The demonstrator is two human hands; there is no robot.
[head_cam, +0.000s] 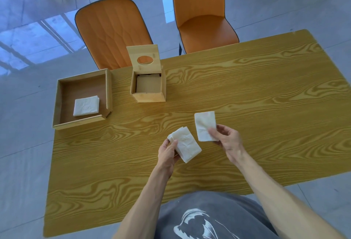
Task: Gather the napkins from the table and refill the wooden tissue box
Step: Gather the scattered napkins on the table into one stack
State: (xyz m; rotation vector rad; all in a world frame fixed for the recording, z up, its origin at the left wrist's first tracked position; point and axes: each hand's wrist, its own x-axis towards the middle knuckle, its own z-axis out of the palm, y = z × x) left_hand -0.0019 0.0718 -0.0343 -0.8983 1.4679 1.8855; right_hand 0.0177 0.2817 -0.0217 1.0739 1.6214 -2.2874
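Note:
My left hand (pixel 168 152) grips a small stack of white folded napkins (pixel 187 144) just above the table's middle. To its right, my right hand (pixel 227 140) pinches a single white napkin (pixel 205 125) by its lower corner. The wooden tissue box (pixel 149 89) stands further back, its lid with a round hole tipped upright and open; a pale sheet lies inside at the bottom. A low wooden tray (pixel 62 106) at the left rear holds another small pile of napkins (pixel 86 105).
The wood-grain table (pixel 247 96) reaches from my body to two orange chairs (pixel 112 30) at the far edge. The tray overhangs the table's left edge. Grey tiled floor surrounds the table.

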